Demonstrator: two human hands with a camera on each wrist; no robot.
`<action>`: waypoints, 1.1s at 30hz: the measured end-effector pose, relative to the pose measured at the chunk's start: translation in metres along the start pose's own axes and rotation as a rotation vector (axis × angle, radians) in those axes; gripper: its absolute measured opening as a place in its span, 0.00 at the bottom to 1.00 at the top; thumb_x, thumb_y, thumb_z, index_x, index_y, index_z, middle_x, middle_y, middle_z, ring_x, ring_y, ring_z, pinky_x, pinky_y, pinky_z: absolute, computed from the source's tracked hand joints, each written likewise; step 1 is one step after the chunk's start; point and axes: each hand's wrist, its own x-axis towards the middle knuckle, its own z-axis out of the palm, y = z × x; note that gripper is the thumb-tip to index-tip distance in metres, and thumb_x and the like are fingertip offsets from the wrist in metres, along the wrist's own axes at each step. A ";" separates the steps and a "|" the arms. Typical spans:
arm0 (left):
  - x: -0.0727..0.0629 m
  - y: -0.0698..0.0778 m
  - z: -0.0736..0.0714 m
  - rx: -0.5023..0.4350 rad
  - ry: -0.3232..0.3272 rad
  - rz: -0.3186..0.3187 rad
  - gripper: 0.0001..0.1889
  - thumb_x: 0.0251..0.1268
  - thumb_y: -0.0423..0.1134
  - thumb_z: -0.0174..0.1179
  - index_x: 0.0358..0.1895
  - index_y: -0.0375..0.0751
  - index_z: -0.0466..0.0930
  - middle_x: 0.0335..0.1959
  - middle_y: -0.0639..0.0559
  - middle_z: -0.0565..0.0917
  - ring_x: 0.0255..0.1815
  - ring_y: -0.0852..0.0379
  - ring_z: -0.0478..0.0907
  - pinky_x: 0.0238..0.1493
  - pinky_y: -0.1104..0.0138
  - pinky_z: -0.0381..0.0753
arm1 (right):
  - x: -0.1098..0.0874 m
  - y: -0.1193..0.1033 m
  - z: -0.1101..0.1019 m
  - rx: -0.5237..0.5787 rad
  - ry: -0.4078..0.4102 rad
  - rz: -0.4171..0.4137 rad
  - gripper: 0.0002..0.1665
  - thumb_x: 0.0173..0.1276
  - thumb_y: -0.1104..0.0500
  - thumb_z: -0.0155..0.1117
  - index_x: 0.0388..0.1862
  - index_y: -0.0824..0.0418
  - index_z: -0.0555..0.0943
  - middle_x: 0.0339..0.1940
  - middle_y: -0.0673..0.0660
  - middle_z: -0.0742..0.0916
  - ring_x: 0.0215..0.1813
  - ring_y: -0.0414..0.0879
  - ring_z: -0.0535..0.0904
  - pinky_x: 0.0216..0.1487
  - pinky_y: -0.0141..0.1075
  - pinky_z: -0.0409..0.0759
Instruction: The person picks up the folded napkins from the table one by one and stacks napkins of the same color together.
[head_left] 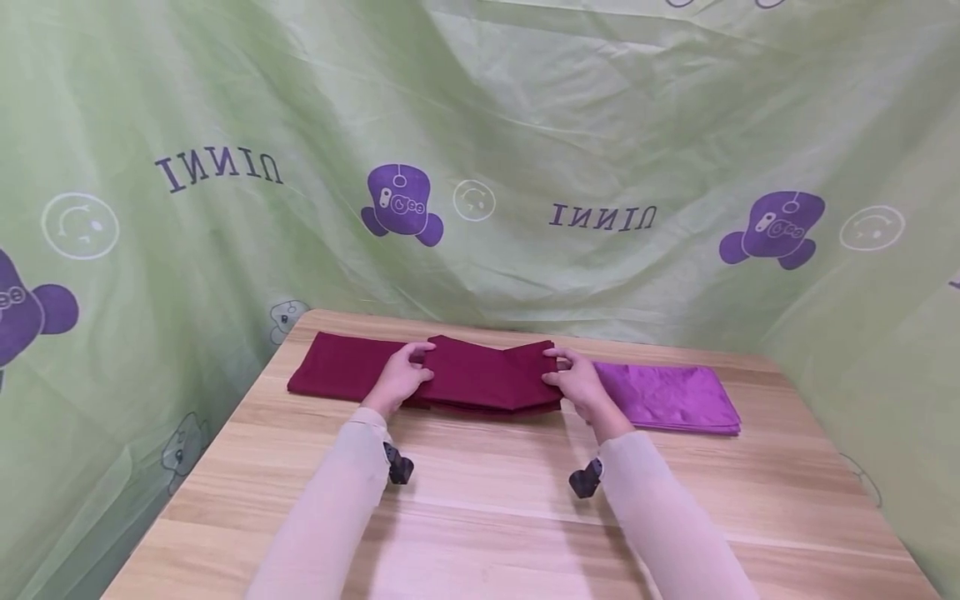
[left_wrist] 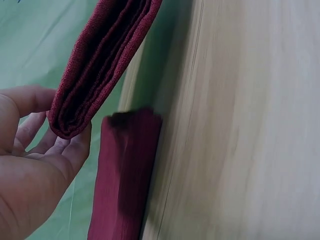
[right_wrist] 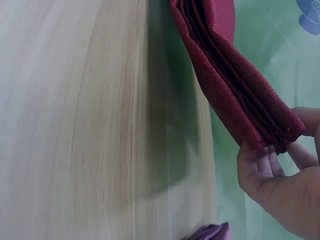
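A folded dark red cloth (head_left: 480,373) is lifted above the table, sagging into a shallow fold right of its middle. My left hand (head_left: 401,379) grips its left end between thumb and fingers; my right hand (head_left: 581,383) grips its right end. Stacked layers show along the cloth's edge (left_wrist: 102,70) in the left wrist view. A second folded dark red cloth (head_left: 341,367) lies flat on the table beside my left hand, partly behind it. To the right of my right hand lies a folded purple cloth (head_left: 667,396), slightly wrinkled.
The wooden table (head_left: 480,508) carries the cloths near its back edge. Behind and at both sides hangs a green printed curtain (head_left: 600,142). A small black device (head_left: 399,465) sits at my left wrist, another black device (head_left: 585,479) at my right.
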 end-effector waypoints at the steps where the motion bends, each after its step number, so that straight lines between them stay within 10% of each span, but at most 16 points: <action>1: 0.000 0.000 -0.003 0.000 0.000 -0.003 0.27 0.57 0.19 0.58 0.63 0.34 0.73 0.61 0.35 0.71 0.53 0.41 0.71 0.51 0.57 0.74 | 0.000 -0.001 0.002 0.022 -0.004 0.004 0.31 0.62 0.76 0.59 0.66 0.68 0.72 0.52 0.69 0.76 0.41 0.49 0.80 0.41 0.35 0.82; 26: 0.012 -0.024 -0.104 -0.026 -0.020 -0.018 0.30 0.60 0.19 0.52 0.69 0.28 0.63 0.70 0.29 0.59 0.66 0.39 0.59 0.65 0.54 0.61 | 0.017 -0.010 0.095 0.253 -0.016 -0.018 0.28 0.62 0.78 0.59 0.62 0.67 0.75 0.49 0.65 0.78 0.38 0.48 0.79 0.36 0.33 0.81; 33: 0.009 -0.036 -0.131 -0.139 -0.003 -0.054 0.32 0.62 0.19 0.47 0.73 0.28 0.56 0.70 0.30 0.56 0.61 0.42 0.62 0.50 0.72 0.72 | 0.013 -0.013 0.126 0.337 -0.085 -0.034 0.33 0.61 0.81 0.56 0.66 0.69 0.71 0.55 0.69 0.77 0.40 0.48 0.79 0.36 0.30 0.79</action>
